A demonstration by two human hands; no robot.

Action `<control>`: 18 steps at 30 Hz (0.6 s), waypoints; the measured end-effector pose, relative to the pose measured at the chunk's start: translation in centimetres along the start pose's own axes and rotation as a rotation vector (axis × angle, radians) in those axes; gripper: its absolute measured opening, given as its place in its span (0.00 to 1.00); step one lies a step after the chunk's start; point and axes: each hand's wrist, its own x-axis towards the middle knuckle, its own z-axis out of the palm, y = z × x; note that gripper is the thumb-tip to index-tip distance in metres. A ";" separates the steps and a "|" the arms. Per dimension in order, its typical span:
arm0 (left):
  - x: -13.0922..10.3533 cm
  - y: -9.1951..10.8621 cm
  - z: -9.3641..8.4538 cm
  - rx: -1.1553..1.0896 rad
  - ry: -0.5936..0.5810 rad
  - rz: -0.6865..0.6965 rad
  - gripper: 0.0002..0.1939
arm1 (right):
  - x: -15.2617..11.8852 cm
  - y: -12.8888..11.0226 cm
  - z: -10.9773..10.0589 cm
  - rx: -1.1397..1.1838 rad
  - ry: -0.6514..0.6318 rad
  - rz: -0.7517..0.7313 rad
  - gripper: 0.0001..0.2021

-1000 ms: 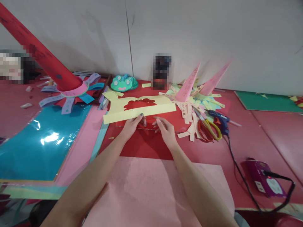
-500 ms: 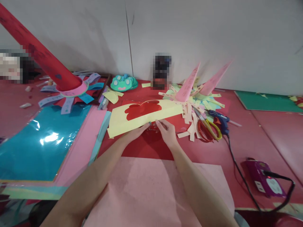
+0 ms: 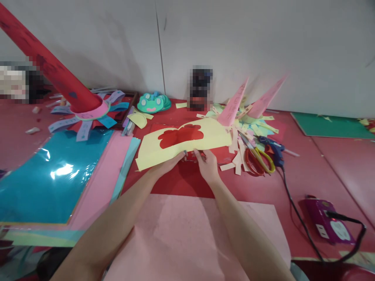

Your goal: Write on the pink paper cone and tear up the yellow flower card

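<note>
Both hands pinch the near edge of the yellow sheet (image 3: 187, 146), left hand (image 3: 168, 164) and right hand (image 3: 207, 166) with fingers closed on it, lifting it off the red paper (image 3: 178, 181), left of the scissors (image 3: 258, 160), apparently to free its cut-out.

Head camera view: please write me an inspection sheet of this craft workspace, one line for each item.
Surface: red table, large pink paper sheet in front.
Job's things: yellow paper sheet with flower-shaped cut-out, red paper beneath.
Clutter: paper strips, red-and-yellow scissors, green frog mask, shiny teal sheet.
Hands: left hand and right hand at yellow sheet's near edge.
Cables: black cord from blue glue gun toward purple power strip.
Surroundings: white wall.
</note>
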 end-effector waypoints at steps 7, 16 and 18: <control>0.4 0.2 0.3 -0.046 0.008 -0.043 0.13 | 0.3 0.1 -0.9 -0.130 0.107 -0.046 0.15; 0.8 -1.2 0.0 -0.025 -0.027 -0.018 0.15 | 0.7 0.3 -1.7 -0.160 0.260 -0.019 0.15; 0.8 -1.4 0.0 -0.045 -0.011 0.017 0.15 | 0.8 0.3 -1.9 -0.165 0.316 -0.005 0.14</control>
